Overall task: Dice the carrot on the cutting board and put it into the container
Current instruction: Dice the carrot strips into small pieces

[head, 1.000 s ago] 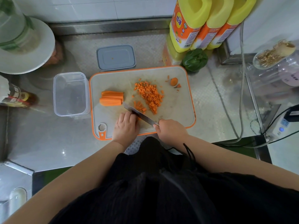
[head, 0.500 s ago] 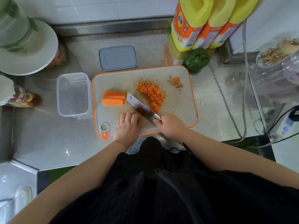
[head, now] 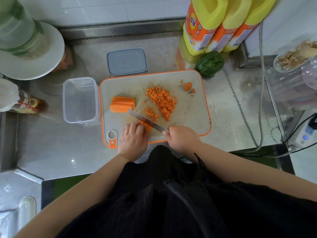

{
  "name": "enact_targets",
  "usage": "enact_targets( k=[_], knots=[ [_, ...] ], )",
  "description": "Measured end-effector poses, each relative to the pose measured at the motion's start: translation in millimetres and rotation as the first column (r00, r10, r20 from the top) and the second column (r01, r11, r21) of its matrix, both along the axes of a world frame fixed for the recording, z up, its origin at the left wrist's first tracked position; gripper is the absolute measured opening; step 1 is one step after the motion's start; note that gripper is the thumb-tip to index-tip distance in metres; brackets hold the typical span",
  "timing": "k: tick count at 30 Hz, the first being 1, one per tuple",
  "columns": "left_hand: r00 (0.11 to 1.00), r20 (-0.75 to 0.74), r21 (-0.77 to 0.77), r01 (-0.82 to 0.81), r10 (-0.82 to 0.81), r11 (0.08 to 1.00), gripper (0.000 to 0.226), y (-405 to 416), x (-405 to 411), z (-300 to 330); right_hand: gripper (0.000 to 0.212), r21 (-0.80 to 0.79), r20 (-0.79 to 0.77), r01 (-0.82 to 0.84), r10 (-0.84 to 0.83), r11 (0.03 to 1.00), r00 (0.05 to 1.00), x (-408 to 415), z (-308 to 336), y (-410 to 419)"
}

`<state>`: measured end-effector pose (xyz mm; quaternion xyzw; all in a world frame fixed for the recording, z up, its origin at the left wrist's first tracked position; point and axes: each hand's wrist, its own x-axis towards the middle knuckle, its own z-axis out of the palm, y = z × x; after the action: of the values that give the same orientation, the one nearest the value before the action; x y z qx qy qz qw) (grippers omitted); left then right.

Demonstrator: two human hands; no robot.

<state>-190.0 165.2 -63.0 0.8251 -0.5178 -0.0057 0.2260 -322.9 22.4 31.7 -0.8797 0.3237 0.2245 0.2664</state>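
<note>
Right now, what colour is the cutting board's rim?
Orange, around a pale grey-white cutting board; it shows in the head view, the only one.

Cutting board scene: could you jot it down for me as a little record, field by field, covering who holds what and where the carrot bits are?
Right hand: grips the knife, blade angled across the cutting board
Left hand: fingers curled, holding carrot strips beside the blade
Diced carrot: heaped mid-board
Uncut carrot sticks: stacked at the board's left side
Carrot end: far right corner of the board
Container: left of the board, no carrot inside
Lid: behind the board
</note>
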Motion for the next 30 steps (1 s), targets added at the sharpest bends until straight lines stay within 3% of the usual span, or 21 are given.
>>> enact_targets(
  k=[9,19,25,30],
  knots=[
    [0.999,-0.024,0.001,0.034,-0.034,0.999,0.02,-6.4,3.3,-8.2,0.035,0.029,-0.083,-0.039,0.041,0.999,0.996,14.0,-2.7,5.0],
    [0.999,-0.013,0.012,0.04,-0.04,0.999,0.021,-1.4,1.2,-4.4,0.039,0.098,-0.066,0.056,-0.05,0.994,0.997,20.1,-11.3,-11.6],
    [0.999,0.023,-0.009,0.039,-0.039,0.999,0.024,4.6,-3.0,4.6,0.037,0.033,-0.009,0.025,-0.024,0.999,1.0,10.2,-4.0,-4.9],
    [0.999,0.044,0.089,0.021,-0.025,0.996,0.028,4.5,-2.0,4.7,0.032,0.026,-0.013,-0.012,0.012,1.0,1.0,11.3,1.3,4.1]
  ],
)
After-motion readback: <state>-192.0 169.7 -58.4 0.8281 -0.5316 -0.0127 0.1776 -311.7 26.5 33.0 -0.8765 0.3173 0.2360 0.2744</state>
